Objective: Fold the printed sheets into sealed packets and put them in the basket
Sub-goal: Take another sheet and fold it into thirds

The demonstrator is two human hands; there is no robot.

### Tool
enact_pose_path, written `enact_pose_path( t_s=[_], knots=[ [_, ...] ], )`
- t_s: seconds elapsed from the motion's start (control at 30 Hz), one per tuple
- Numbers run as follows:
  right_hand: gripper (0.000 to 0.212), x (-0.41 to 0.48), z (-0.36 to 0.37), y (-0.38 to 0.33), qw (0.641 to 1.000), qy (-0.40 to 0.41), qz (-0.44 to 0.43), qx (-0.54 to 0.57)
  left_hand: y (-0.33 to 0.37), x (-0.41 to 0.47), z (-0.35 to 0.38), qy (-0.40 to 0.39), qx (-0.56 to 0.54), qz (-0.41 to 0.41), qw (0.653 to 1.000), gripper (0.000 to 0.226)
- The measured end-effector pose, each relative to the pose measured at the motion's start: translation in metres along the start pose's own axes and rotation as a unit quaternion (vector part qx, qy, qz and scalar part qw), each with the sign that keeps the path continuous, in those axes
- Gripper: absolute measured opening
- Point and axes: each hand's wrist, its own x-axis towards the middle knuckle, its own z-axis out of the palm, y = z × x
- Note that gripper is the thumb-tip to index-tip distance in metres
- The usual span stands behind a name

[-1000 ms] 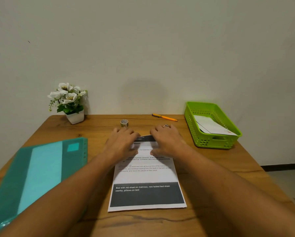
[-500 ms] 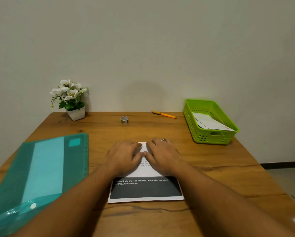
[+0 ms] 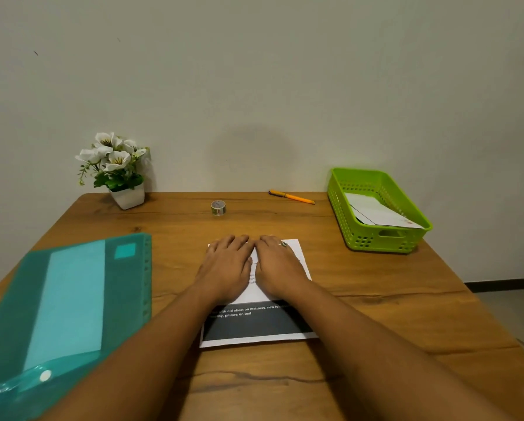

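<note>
Pressing: both palms lie flat, side by side, on the folded-over top flap of the printed sheet (image 3: 297, 253) near the middle of the wooden table (image 3: 376, 314)
Left hand (image 3: 227, 268): fingers spread and laid flat on the paper, gripping nothing
Right hand (image 3: 277, 267): likewise flat and unclenched, a ring on one finger, touching the left hand at the thumbs
Step in hand: by my reading, creasing the first fold; the dark printed band toward the near edge is not yet covered
Next move: likely running the fingers outward along the crease, then folding the near part up
Sealing: tape roll (image 3: 218, 207) waits toward the far edge, beside an orange pen (image 3: 291, 197)
Basket (image 3: 376, 238): green, at the far right corner, already holding a white folded packet (image 3: 379, 212)
Green folder (image 3: 63, 299): at the left edge
</note>
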Motion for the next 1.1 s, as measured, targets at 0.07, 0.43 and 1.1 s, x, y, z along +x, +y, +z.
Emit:
enact_pose_path(
  t_s=[0.07, 0.43, 1.1],
  knots=[
    [0.053, 0.003, 0.007, 0.000, 1.000, 0.009, -0.004, 0.004, -0.003, 0.003, 0.000, -0.018, -0.003, 0.002, 1.000, 0.053],
    [0.085, -0.007, 0.001, 0.034, 0.993, -0.064, 0.042, -0.090, -0.028, 0.009, -0.001, -0.100, 0.053, -0.027, 0.993, 0.070],
    [0.082, 0.021, -0.053, 0.030, 0.983, -0.120, 0.071, -0.119, -0.035, 0.051, -0.051, -0.202, -0.023, -0.061, 0.977, 0.060]
  ],
)
